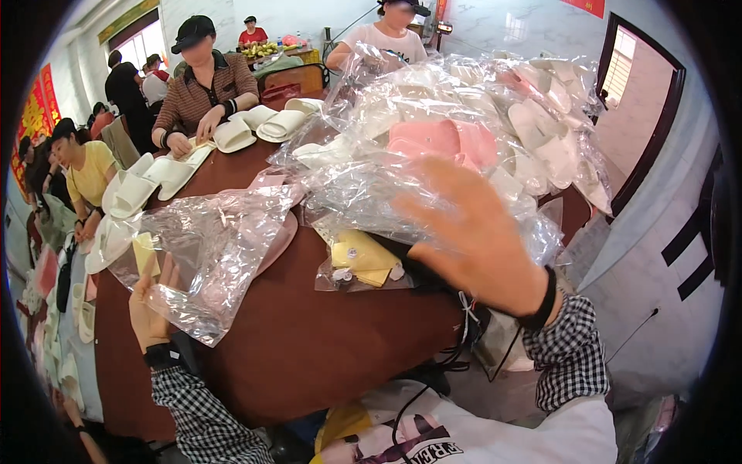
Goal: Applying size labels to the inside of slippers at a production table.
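My left hand (pixel 154 309) grips the near left edge of a clear plastic bag (pixel 220 290), a yellow slip (pixel 144 254) close by its fingertips. A pale pink slipper (pixel 280 236) shows along the bag's right side; I cannot tell whether it lies inside or beneath. Blurred by motion, my right hand (pixel 483 240) hovers with fingers stretched out and apart, in front of a large heap of bagged white slippers (pixel 537 127). A pink pair (pixel 440 143) lies in that heap. Between my hands, a small clear bag holds folded yellow papers (pixel 367 259).
The brown tabletop (pixel 325 356) stretches in front of me. White slippers (pixel 170 170) line its far left side, where a person in a striped top (pixel 205 81) handles one. Another person (pixel 386 35) stands behind the heap. Cables (pixel 464 325) hang at the near right edge.
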Tool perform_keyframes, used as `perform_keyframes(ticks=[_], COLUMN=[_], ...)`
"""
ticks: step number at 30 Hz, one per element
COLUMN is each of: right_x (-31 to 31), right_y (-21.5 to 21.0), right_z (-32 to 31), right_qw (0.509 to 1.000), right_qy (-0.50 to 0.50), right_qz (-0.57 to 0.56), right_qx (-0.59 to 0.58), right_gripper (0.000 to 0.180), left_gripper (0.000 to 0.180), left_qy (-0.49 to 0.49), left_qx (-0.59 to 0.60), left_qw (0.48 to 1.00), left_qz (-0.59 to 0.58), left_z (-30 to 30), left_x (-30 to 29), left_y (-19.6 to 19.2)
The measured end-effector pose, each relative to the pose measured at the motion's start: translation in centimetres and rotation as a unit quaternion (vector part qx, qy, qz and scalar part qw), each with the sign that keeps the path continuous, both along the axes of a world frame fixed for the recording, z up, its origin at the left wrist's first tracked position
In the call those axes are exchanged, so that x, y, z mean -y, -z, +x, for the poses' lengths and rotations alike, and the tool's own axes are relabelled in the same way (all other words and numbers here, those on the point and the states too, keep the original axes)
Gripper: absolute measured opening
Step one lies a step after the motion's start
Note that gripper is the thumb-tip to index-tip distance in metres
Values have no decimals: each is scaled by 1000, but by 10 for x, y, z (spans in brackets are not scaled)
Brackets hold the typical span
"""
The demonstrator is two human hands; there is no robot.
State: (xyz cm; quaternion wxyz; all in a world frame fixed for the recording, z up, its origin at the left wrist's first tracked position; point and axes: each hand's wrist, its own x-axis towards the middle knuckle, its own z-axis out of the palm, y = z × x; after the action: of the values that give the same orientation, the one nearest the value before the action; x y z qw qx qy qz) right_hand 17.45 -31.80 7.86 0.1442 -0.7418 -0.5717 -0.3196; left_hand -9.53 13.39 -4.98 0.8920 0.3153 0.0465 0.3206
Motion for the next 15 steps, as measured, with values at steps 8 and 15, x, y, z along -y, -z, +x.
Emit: perform_keyframes(ticks=[8,15], right_x=[47,49], right_y=[-25,9], right_z=[128,109], right_qw=[971,891], right_qy=[42,-167], right_qz=[112,-319], right_qx=[-207,-278], right_gripper=[31,48], left_gripper=[49,49], left_qy=[-109,-151], left_qx=[23,68], left_qw=[991,986], left_qz=[-77,-25], left_z=[16,26], left_x=[40,56], left_y=[-31,-53])
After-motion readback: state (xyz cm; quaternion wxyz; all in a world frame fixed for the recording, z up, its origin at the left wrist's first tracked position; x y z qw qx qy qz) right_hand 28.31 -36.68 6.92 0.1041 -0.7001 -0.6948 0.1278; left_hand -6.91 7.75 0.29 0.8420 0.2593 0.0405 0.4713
